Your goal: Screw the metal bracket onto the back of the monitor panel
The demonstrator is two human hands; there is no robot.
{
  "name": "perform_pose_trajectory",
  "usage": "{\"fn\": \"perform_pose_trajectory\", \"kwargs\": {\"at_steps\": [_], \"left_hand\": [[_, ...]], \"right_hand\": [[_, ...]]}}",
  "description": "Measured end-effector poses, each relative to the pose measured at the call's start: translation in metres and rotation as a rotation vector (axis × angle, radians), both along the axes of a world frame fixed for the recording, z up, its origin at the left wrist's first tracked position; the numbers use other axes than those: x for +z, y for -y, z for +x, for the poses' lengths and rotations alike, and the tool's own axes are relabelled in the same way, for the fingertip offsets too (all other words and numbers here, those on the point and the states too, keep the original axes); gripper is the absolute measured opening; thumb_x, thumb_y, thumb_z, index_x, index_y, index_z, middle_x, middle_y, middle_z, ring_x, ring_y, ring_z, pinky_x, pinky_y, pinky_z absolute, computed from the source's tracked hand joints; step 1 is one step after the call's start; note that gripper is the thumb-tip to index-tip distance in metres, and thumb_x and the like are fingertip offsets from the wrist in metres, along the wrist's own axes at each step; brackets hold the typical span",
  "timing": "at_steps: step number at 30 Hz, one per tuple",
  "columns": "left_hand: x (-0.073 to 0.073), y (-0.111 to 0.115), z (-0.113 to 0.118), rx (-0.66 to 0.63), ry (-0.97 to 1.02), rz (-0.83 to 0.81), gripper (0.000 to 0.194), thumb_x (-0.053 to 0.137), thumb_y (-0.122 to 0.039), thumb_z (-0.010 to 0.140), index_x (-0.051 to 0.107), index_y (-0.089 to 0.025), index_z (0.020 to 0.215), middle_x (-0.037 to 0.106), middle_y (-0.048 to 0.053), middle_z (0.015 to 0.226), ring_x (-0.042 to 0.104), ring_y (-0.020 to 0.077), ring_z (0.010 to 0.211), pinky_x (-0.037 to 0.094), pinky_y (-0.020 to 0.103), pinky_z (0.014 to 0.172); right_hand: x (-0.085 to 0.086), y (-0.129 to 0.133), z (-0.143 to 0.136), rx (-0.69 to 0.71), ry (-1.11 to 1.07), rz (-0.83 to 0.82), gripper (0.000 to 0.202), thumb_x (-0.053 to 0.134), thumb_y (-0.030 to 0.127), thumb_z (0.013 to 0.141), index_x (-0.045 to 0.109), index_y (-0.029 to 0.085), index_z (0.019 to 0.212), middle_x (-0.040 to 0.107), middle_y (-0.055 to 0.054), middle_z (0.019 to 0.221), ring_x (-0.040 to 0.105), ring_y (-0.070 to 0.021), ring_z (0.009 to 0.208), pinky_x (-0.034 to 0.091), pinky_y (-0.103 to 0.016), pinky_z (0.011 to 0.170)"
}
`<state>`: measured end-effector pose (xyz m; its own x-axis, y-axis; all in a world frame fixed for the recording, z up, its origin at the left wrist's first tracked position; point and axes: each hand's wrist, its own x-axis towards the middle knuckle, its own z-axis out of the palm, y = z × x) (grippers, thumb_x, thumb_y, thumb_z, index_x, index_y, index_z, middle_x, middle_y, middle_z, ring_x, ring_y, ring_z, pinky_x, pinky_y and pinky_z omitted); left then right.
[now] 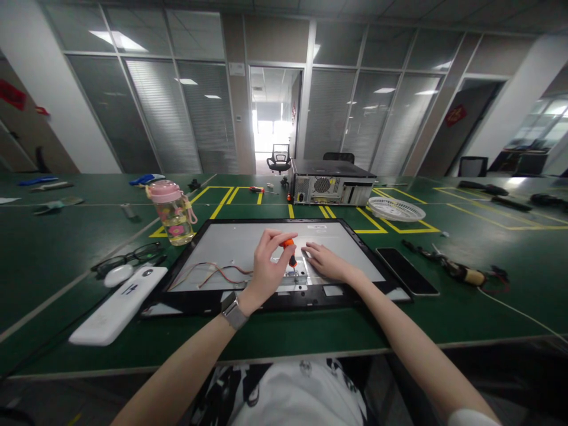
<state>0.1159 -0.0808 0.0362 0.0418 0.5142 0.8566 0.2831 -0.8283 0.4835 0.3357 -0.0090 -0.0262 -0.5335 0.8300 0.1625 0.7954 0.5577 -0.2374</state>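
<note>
A flat panel with a black frame and grey-white back (231,236) lies in front of me on the green table. My left hand (270,263), with a watch (234,310) on its wrist, holds a short orange and black screwdriver (289,245) between thumb and fingers. The tool stands upright, its tip at a small metal bracket (296,278) near the panel's lower middle. My right hand (326,261) lies palm down on the panel just right of the bracket, fingers apart, holding nothing. Thin coloured wires (217,272) run across the panel's left part.
On the left are a pink-lidded bottle (171,216), glasses (133,255), a white mouse (118,276) and a white device (118,307). A black phone (406,271) and cable bundle (464,272) lie right. Behind stand a computer case (331,180) and white basket (396,209).
</note>
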Motion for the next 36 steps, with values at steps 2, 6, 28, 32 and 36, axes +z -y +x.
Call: {"fn": "perform_pose_trajectory", "kwargs": {"at_steps": [2,6,28,32,36], "left_hand": [[0.0004,0.0008,-0.0001,-0.039,-0.004,-0.031,0.024,0.050,-0.024,0.097,0.065,-0.023,0.115,0.063,0.006,0.100,0.060,0.0170,0.093,0.050,0.032,0.084],[0.0003,0.0004,0.0001,-0.087,-0.008,-0.052,0.026,0.047,-0.025,0.098,0.065,-0.023,0.117,0.064,0.006,0.104,0.061,0.0177,0.099,0.049,0.033,0.088],[0.0017,0.0010,0.0004,-0.095,-0.018,-0.049,0.027,0.046,-0.023,0.098,0.065,-0.024,0.118,0.064,0.006,0.105,0.061,0.0178,0.098,0.049,0.033,0.088],[0.0015,0.0006,0.0016,-0.015,0.008,-0.006,0.018,0.061,-0.026,0.091,0.070,-0.025,0.107,0.058,0.004,0.095,0.058,0.0161,0.090,0.050,0.030,0.082],[0.0025,0.0021,0.0007,-0.043,-0.010,-0.034,0.024,0.050,-0.023,0.097,0.066,-0.024,0.115,0.061,0.005,0.096,0.058,0.0164,0.089,0.049,0.030,0.081]], "right_hand": [[0.0002,0.0003,0.0003,0.002,-0.011,0.004,0.045,0.038,0.028,0.098,0.049,0.015,0.140,0.044,-0.018,0.148,0.039,-0.0289,0.139,0.028,-0.048,0.115],[-0.0003,-0.0001,0.0006,0.012,-0.017,0.008,0.045,0.037,0.028,0.098,0.049,0.013,0.139,0.045,-0.020,0.147,0.041,-0.0301,0.137,0.029,-0.049,0.115],[-0.0068,-0.0045,0.0020,0.006,-0.021,0.010,0.045,0.038,0.028,0.098,0.048,0.016,0.140,0.044,-0.018,0.149,0.039,-0.0287,0.139,0.029,-0.051,0.114],[-0.0061,-0.0038,0.0019,0.014,-0.024,0.018,0.045,0.037,0.030,0.099,0.049,0.016,0.140,0.044,-0.018,0.148,0.039,-0.0295,0.139,0.029,-0.052,0.114],[-0.0022,-0.0010,0.0008,0.007,-0.001,0.008,0.046,0.037,0.029,0.099,0.048,0.013,0.140,0.043,-0.020,0.148,0.040,-0.0303,0.138,0.028,-0.050,0.115]]}}
